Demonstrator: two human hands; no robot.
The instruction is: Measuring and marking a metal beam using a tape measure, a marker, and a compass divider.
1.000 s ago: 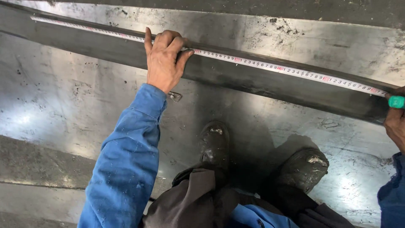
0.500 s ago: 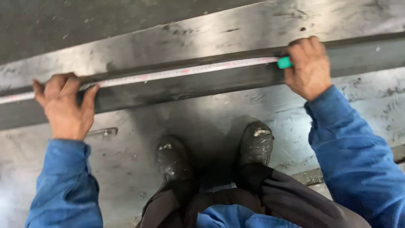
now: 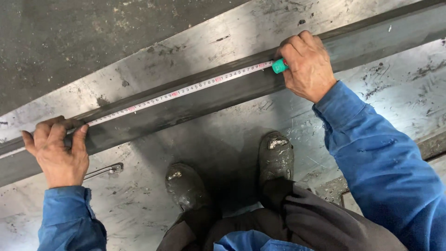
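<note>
A: Along top face of long dark steel bar [image 3: 195, 100]: white flexible measuring tape [image 3: 181, 92], stretched flat, running lower left to upper right.

B: Left hand [image 3: 58, 151]?

A: Fingers curled over bar's far edge, pinning tape end against metal. Right hand [image 3: 306, 65] closed around small teal tape case [image 3: 278, 66], pressed onto bar top.

B: Handling?

A: Tape probably light, springy, prone to slipping on smooth steel; best pinched flat at both ends, as now. Bar likely heavy and rigid, unlikely to shift under hand pressure.

B: Surroundings?

A: Scuffed grey steel plate [image 3: 223, 139] underneath. Two worn black boots [image 3: 276, 155] just beside bar's near side. Small metal handle [image 3: 104, 171] on plate near left wrist. Blue sleeves [image 3: 371, 148] on both arms.
</note>
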